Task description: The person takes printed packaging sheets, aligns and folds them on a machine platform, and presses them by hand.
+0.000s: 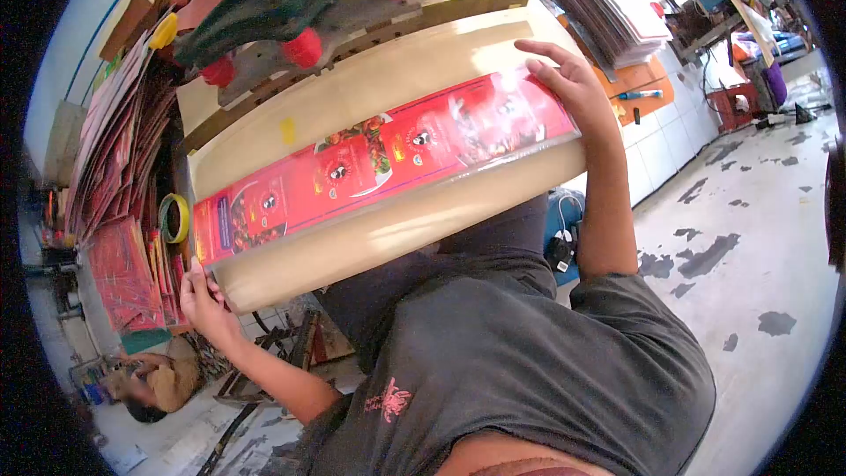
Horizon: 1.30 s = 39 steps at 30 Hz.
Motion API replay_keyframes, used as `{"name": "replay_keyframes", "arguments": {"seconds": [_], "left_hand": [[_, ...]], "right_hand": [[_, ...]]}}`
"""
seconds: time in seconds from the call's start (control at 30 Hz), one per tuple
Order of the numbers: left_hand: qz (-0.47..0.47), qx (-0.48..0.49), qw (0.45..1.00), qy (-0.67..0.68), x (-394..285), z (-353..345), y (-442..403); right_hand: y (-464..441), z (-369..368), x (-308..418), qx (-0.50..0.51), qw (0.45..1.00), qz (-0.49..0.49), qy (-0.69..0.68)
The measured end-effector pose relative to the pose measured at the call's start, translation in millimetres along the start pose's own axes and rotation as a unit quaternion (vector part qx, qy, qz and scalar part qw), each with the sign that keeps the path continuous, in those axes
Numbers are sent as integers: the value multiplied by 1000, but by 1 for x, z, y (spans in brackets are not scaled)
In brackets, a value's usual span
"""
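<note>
A long, glossy red printed strip with food pictures and several repeated panels lies across a pale, curved-edged board in front of me. Clear film shows along its lower edge. At the strip's left end, my left hand pinches near the lower corner, and its fingertips are partly hidden. My right hand is at the upper right corner, its fingers stretched out and apart, one fingertip touching the strip's edge.
Behind the board stands a dark green machine frame with red and yellow knobs. Stacked red printed sheets and a yellow tape roll are at left. More stacked sheets lie upper right. Another person is low at left.
</note>
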State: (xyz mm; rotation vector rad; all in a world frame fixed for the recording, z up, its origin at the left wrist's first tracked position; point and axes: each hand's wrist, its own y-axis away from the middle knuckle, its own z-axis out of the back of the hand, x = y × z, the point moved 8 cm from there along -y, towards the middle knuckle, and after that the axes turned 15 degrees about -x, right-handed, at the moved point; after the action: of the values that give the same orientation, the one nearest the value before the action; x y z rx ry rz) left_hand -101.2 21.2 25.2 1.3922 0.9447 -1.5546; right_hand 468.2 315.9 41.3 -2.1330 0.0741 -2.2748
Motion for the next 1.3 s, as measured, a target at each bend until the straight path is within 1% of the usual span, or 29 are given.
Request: {"name": "replay_keyframes", "arguments": {"seconds": [0.03,0.07,0.13,0.17,0.2,0.23,0.27,0.37,0.43,0.47,0.5,0.57,0.6,0.63,0.7,0.77,0.8,0.83,0.87,0.93,0.97,1.0,1.07,1.23,1.3], "left_hand": [[2,6,1000,-1,-1,2,4],[-11,-4,999,-35,-1,6,7],[-19,-28,996,-80,3,14,10],[-16,-19,997,-79,5,11,11],[-11,-27,996,-86,6,12,13],[-7,-36,995,-93,9,13,15],[-31,-41,995,-87,10,14,14],[-43,-43,992,-111,8,12,15],[-41,-33,992,-113,10,11,14],[-40,-26,993,-112,11,10,13],[-39,-25,992,-114,8,8,15],[-23,-28,992,-123,3,5,19],[-24,-30,992,-124,3,5,18],[-22,-28,991,-126,5,6,18],[-19,-32,991,-130,8,11,16],[-15,-11,993,-115,9,13,16],[-13,-13,993,-116,10,16,15],[-6,6,995,-104,10,16,15],[1,25,995,-93,11,16,16],[-5,16,995,-96,11,18,18],[-11,9,995,-98,10,20,19],[-11,5,995,-99,7,19,23],[18,-28,998,-53,3,20,31],[30,-18,998,-46,10,22,32],[35,-6,998,-52,14,23,31]], "right_hand": [[-4,2,1,-3,999,29,22],[-3,7,-3,22,999,-15,32],[3,13,2,9,998,-31,52],[8,18,4,2,997,-47,69],[15,21,11,20,993,-64,102],[20,25,11,15,992,-66,105],[26,26,10,18,992,-70,101],[43,28,11,28,992,-84,89],[49,31,17,24,998,-54,-7],[52,33,20,12,997,-63,-50],[55,35,17,11,997,-64,-50],[57,43,5,-25,995,-91,-31],[59,43,2,-33,994,-99,23],[60,41,1,-30,994,-100,22],[60,41,0,-48,993,-89,58],[62,37,4,-57,992,-81,77],[62,38,5,-64,990,-60,110],[61,38,7,-72,986,-40,142],[62,37,8,-69,987,-40,142],[62,38,12,-88,974,-45,206],[64,37,13,-84,974,-45,205],[65,38,15,-94,984,-58,140],[66,37,12,-123,988,-95,-15],[76,38,5,-107,987,-112,48],[79,42,4,-121,981,-91,124]]}}
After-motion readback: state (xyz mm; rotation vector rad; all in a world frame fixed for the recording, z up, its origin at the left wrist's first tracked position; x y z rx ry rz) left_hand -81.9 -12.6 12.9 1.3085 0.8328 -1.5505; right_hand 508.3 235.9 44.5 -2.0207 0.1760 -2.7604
